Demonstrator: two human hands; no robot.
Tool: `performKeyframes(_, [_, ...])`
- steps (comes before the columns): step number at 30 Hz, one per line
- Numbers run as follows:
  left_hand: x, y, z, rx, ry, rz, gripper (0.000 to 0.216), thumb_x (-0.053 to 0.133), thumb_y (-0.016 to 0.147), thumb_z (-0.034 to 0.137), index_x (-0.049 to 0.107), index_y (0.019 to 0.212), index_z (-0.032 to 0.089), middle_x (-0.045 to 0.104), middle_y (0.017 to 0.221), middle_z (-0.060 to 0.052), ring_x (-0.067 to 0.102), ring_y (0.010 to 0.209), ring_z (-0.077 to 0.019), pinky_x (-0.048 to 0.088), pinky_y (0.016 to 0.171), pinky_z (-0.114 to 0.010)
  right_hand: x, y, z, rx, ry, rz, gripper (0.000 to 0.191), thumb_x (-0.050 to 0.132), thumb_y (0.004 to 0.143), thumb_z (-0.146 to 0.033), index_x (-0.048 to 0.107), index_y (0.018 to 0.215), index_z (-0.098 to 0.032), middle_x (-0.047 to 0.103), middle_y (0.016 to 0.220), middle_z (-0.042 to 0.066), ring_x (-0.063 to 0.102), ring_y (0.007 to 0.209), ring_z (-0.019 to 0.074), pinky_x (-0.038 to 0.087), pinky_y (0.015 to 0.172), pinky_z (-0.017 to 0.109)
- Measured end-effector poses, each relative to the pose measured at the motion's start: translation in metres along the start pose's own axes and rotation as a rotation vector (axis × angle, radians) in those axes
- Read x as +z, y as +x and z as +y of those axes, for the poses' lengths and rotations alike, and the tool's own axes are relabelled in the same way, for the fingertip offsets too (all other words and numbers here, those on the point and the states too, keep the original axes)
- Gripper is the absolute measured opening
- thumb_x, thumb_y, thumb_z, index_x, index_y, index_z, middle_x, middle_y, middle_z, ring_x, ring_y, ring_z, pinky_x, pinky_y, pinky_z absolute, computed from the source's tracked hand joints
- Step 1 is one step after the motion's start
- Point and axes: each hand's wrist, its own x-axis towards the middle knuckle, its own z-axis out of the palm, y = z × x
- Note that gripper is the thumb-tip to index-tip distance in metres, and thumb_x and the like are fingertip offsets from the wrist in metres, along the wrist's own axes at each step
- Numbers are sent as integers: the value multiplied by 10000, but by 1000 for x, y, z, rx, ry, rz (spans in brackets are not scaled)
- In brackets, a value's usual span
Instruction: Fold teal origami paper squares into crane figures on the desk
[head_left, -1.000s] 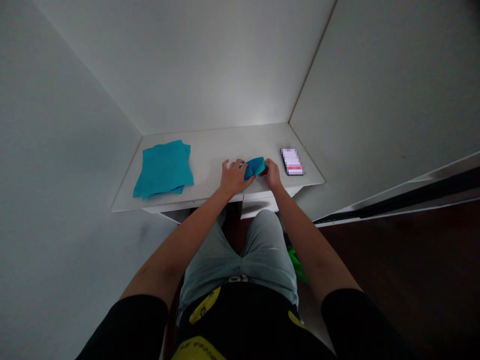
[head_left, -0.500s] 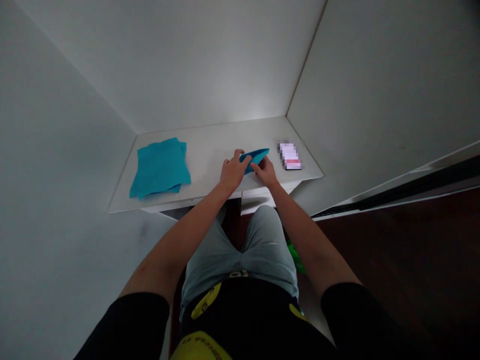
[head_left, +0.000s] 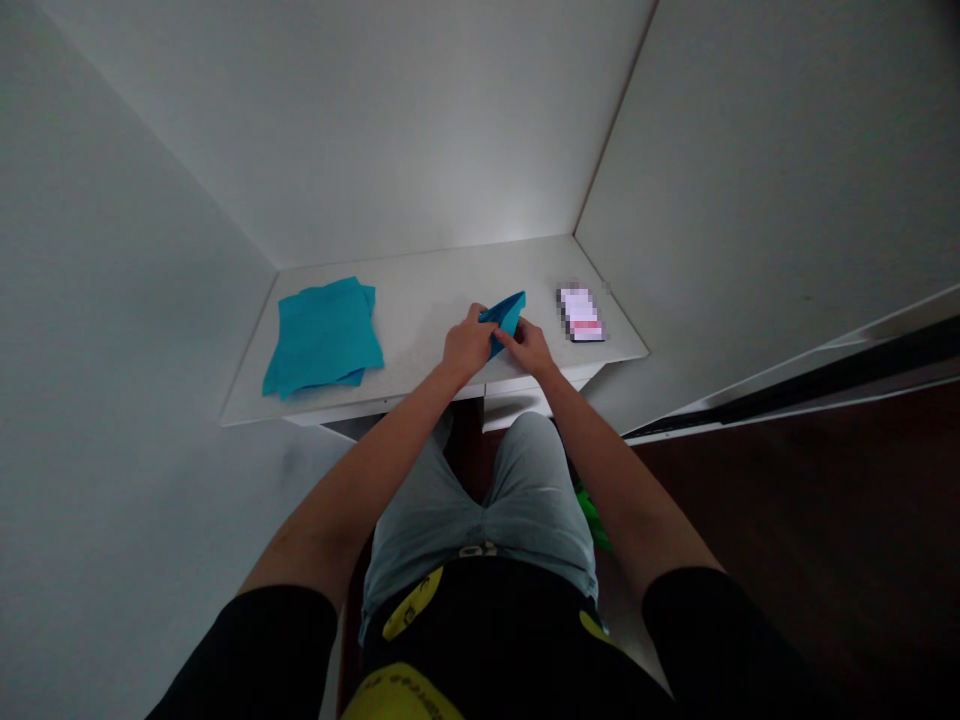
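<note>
A small folded piece of blue paper (head_left: 507, 312) stands up between my two hands over the white desk (head_left: 420, 300). My left hand (head_left: 466, 345) pinches its left side with the fingers closed. My right hand (head_left: 529, 347) grips its lower right part, fingers curled. The paper's pointed tip rises up and to the right above both hands.
A loose stack of blue paper sheets (head_left: 322, 336) lies on the desk's left part. A phone (head_left: 580, 313) with a lit screen lies at the right, near the wall. White walls close the desk on three sides. My knees are under its front edge.
The paper went from lying flat between my hands to a narrower pointed shape lifted off the desk. My hands moved closer together.
</note>
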Motion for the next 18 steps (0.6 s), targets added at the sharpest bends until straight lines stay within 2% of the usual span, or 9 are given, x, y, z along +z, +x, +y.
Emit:
performKeyframes(4, [5, 2, 3, -1, 74, -37, 198, 640, 1008, 221, 766, 1159, 201, 589, 1513, -153, 739, 1108, -308, 567, 979, -438, -1, 1, 1, -47, -27, -82, 504, 810, 777, -708, 672, 834, -226, 637, 690, -22, 546, 668, 176, 465, 637, 316])
performKeyframes(8, [5, 2, 5, -15, 186, 28, 256, 656, 1004, 235, 745, 1244, 228, 614, 1455, -131, 738, 1108, -295, 560, 968, -438, 0, 3, 8, -79, -40, -84, 435, 788, 775, -622, 659, 892, -224, 648, 723, -16, 563, 675, 182, 493, 653, 326])
performKeyframes(11, [0, 0, 8, 3, 236, 50, 255, 593, 1066, 262, 745, 1271, 246, 628, 1432, -128, 716, 1163, -299, 535, 995, -444, 3, 4, 17, -82, -45, -28, 383, 670, 879, -612, 619, 942, -238, 648, 765, 8, 595, 710, 211, 524, 685, 355])
performKeyframes(14, [-5, -1, 10, -26, 242, 65, 324, 474, 1125, 252, 744, 1301, 283, 607, 1476, -122, 724, 1116, -278, 532, 985, -448, 5, 7, 26, -58, -16, 39, 367, 582, 970, -607, 571, 1082, -258, 647, 874, 28, 628, 780, 231, 564, 709, 372])
performKeyframes(16, [-6, -1, 11, -45, 225, 99, 372, 443, 1132, 237, 706, 1385, 306, 560, 1552, -124, 733, 1086, -268, 538, 970, -448, 6, 10, 30, -81, -37, 89, 375, 587, 971, -606, 570, 1106, -256, 649, 1004, 75, 649, 898, 259, 596, 735, 398])
performKeyframes(18, [-6, 0, 10, -36, 200, 146, 417, 435, 1129, 217, 646, 1473, 323, 513, 1614, -128, 727, 1139, -282, 535, 988, -455, 4, 12, 33, -108, -87, 137, 367, 623, 932, -606, 603, 1010, -248, 647, 1082, 122, 650, 1003, 292, 615, 765, 425])
